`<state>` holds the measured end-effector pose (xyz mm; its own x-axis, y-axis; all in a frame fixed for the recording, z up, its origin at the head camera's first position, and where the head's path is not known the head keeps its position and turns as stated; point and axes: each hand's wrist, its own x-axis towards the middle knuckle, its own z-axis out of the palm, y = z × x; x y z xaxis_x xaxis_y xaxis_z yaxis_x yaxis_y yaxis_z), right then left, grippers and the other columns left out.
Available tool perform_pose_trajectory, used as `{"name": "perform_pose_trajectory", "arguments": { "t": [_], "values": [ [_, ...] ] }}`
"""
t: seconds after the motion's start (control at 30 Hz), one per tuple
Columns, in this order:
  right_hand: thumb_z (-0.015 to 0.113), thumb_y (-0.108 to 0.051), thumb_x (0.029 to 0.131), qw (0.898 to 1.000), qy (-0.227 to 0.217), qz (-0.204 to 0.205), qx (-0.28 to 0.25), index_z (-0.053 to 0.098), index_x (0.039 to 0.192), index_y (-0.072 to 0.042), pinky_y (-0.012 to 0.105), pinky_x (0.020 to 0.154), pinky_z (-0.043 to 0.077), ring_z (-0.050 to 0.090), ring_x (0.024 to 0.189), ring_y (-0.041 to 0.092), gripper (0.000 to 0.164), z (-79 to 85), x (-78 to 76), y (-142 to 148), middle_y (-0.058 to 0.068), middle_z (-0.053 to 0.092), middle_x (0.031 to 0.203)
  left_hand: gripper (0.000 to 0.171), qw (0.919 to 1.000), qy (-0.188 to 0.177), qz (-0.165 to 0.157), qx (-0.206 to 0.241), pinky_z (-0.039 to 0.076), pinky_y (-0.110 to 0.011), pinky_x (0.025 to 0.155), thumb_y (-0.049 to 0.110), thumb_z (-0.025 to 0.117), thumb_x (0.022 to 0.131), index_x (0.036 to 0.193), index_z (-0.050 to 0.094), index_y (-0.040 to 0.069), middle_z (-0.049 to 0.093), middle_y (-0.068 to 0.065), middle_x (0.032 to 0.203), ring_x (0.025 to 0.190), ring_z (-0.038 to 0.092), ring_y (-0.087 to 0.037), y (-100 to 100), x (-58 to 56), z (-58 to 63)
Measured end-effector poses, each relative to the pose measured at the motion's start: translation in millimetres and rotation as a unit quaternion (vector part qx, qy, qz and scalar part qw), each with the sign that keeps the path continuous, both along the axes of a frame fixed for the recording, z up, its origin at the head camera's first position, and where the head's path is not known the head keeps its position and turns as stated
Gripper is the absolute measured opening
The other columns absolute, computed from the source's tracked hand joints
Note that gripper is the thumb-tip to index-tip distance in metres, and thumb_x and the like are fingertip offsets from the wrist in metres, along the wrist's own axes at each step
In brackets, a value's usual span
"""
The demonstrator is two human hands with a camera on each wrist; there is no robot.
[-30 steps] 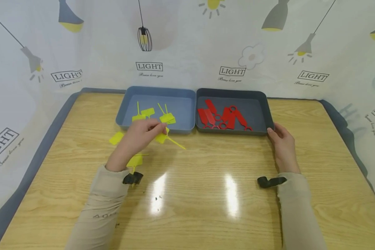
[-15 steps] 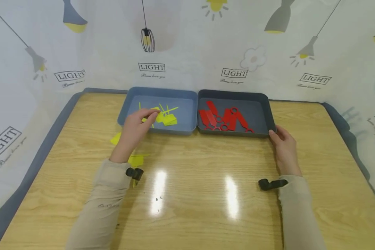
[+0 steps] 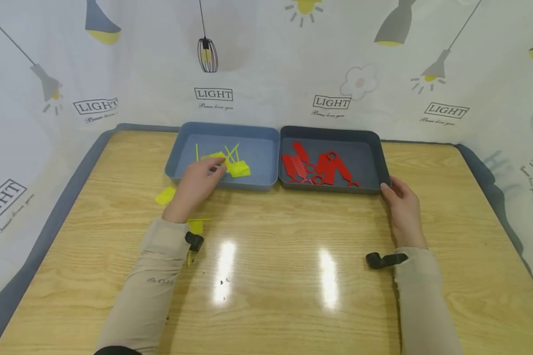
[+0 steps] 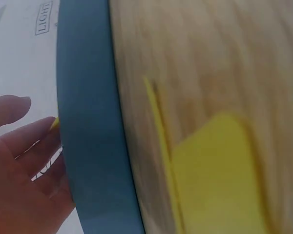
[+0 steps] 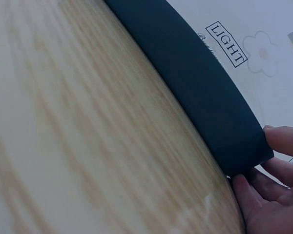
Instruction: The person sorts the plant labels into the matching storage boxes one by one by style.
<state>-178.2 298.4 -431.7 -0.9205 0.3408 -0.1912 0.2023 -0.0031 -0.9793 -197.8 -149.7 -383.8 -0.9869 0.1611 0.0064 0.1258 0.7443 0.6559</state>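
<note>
Above the near left part of the blue tray (image 3: pixel 253 185) is my left hand (image 3: pixel 197 181), thumb apart from the fingers and nothing visibly held. Under and beside its fingertips lie several yellow cable-tie tags (image 3: pixel 240 170), partly hidden by the hand. In the left wrist view, a bit of yellow shows past the fingertips, behind the tray wall (image 4: pixel 90 122). My right hand (image 3: pixel 405 212) grips the near right corner of the dark grey tray (image 3: pixel 333 188), thumb on one side and fingers round it. Inside that tray are several red tags with ring ends (image 3: pixel 326 170).
On the wooden table, left of and below my left hand, lie more yellow tags, one (image 3: pixel 165 195) near the blue tray and another (image 3: pixel 196 227) by the wrist. Small dark specks (image 3: pixel 224 282) dot the table. A printed curtain (image 3: pixel 266 64) hangs behind the trays.
My left hand carried a yellow tag from the table over the blue tray and let it go among the others; its fingers have loosened. The right hand stays at the dark tray's corner.
</note>
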Motion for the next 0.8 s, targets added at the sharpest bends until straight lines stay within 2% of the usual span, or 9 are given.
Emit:
{"name": "perform_pose_trajectory", "arguments": {
  "t": [0.13,0.47,0.7,0.8],
  "values": [
    [0.062,-0.023,0.084,1.0,0.003,-0.001,-0.002,0.041,0.134,-0.009,0.015,0.089,0.038,0.042,0.114,0.013,0.056,0.4,-0.3,0,0.012,0.04,0.134,0.047,0.9995,-0.019,-0.007,-0.025,0.042,-0.041,0.087,0.035,0.045,0.092,0.132,0.044,0.01,0.048,-0.008,0.127,0.106,0.049,-0.023,3,-1.4,-1.7],
    [0.061,-0.024,0.084,1.0,-0.005,0.007,0.007,0.04,0.135,-0.011,0.016,0.091,0.038,0.04,0.116,0.013,0.056,0.7,0.4,0,0.011,0.039,0.135,0.049,0.998,-0.035,-0.009,-0.052,0.041,-0.041,0.088,0.034,0.045,0.092,0.133,0.042,0.007,0.048,-0.01,0.127,0.104,0.051,-0.022,5,-5.7,-4.2],
    [0.061,-0.023,0.084,1.0,-0.004,0.004,0.006,0.041,0.134,-0.01,0.015,0.09,0.037,0.041,0.115,0.012,0.055,1.2,0.6,1,0.01,0.04,0.135,0.049,0.9956,-0.042,-0.012,-0.083,0.036,-0.045,0.096,0.033,0.044,0.092,0.133,0.041,0.006,0.042,-0.012,0.134,0.116,0.044,-0.027,5,-9.2,-4.1],
    [0.061,-0.025,0.084,1.0,-0.005,0.008,0.007,0.04,0.135,-0.01,0.015,0.091,0.037,0.04,0.116,0.013,0.057,1.2,0.6,1,0.01,0.039,0.135,0.05,0.9953,-0.044,-0.01,-0.085,0.036,-0.046,0.095,0.033,0.045,0.092,0.133,0.041,0.007,0.044,-0.011,0.132,0.116,0.044,-0.028,4,-11.5,-4.9]
  ]
}}
